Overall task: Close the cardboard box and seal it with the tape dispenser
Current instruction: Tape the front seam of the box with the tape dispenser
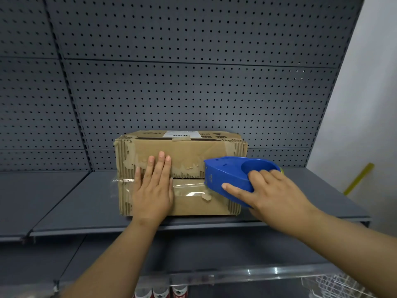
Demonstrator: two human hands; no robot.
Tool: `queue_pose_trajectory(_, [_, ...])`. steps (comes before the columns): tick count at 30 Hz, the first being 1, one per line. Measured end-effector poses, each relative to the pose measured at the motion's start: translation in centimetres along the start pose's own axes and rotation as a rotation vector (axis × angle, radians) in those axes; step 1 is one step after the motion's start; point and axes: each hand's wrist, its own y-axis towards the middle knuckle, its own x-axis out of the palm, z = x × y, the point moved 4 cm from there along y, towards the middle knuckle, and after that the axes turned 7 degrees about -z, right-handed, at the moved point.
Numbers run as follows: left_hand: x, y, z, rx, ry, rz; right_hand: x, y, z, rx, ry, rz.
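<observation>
A worn cardboard box [189, 151] lies on a grey shelf [64, 203], its flaps shut, the seam facing me. My left hand [153, 190] lies flat on the flaps over the seam, left of centre, fingers spread. My right hand [266, 190] grips a blue tape dispenser [227, 175] pressed against the right part of the seam. A strip of clear tape [189, 187] runs along the seam from the box's left edge under my left hand to the dispenser's nose.
A grey pegboard [193, 82] backs the shelf. A white wall with a yellow strip [357, 178] stands at the right. Below the shelf are a clear shelf guard [236, 276], a white wire basket [335, 284] and several can tops [161, 292].
</observation>
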Motion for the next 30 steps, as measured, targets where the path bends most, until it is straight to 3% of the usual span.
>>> queue_pose_trajectory(2, [-0.1, 0.3, 1.3, -0.004, -0.022, 0.0, 0.0, 0.4, -0.2, 0.021, 0.002, -0.02])
queue_pose_trajectory(8, [1.3, 1.8, 5.1, 0.249, 0.05, 0.033, 0.0, 0.2, -0.4, 0.039, 0.041, -0.05])
queue_pose_trajectory(20, [2.1, 1.5, 5.0, 0.259, 0.072, 0.103, 1.1, -1.6, 2.2, -0.013, 0.043, -0.119])
queue_pose_trajectory(30, [2.0, 1.8, 5.1, 0.238, 0.068, 0.068, 2.3, -4.7, 6.5, -0.046, 0.098, -0.197])
